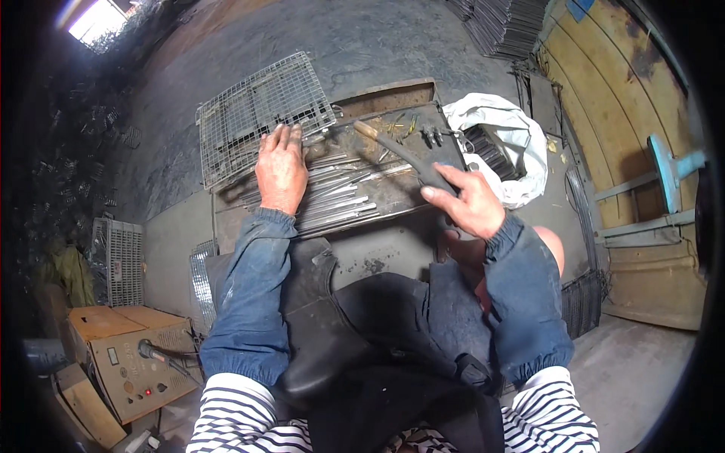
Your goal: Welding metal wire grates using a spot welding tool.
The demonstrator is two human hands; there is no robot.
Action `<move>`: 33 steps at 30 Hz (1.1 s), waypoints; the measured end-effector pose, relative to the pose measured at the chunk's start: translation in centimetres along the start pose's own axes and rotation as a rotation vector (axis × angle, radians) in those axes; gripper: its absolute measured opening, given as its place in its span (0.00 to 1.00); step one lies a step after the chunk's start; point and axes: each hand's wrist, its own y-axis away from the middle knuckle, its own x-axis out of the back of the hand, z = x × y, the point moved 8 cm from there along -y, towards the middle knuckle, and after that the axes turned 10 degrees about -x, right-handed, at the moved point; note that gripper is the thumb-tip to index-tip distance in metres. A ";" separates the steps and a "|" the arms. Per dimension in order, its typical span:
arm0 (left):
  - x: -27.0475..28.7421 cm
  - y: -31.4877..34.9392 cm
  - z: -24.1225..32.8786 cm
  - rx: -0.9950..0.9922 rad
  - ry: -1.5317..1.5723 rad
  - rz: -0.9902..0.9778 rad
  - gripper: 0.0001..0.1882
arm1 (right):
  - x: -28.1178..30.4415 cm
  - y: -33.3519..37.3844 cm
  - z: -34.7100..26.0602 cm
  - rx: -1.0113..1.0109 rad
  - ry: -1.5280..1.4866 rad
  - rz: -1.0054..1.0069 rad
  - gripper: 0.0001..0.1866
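My right hand (470, 202) is wrapped round the handle of a welding torch (404, 155). The torch's curved neck points up and left over the low metal work table (404, 195), its brownish nozzle end near the cage's right corner. Flat on the near edge of a wire mesh cage (257, 102) lies my left hand (281, 172), its fingers stretched forward and holding nothing. Between the hands, a loose row of thin metal strips (340, 204) covers part of the table. The left fingertips partly hide the cage's edge.
A white sack (532, 143) with dark metal pieces stands right of the table. Small loose parts (432, 137) lie at the table's far right. At lower left is an orange welding machine (140, 370) with a lit red light. Another mesh panel (124, 260) leans behind it.
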 end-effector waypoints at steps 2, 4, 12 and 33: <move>-0.2 0.1 0.0 -0.006 -0.003 -0.003 0.22 | -0.7 -1.1 0.1 -0.074 -0.090 -0.053 0.29; -0.1 0.0 0.1 -0.003 -0.004 -0.008 0.22 | -1.0 -1.8 0.1 -0.060 -0.073 -0.057 0.30; 0.0 0.1 0.3 -0.008 -0.024 -0.028 0.23 | -2.0 -2.9 -0.6 0.119 -0.026 -0.015 0.27; -0.4 0.2 0.2 -0.049 -0.005 -0.019 0.25 | -2.1 -3.1 -1.5 0.173 -0.030 -0.027 0.23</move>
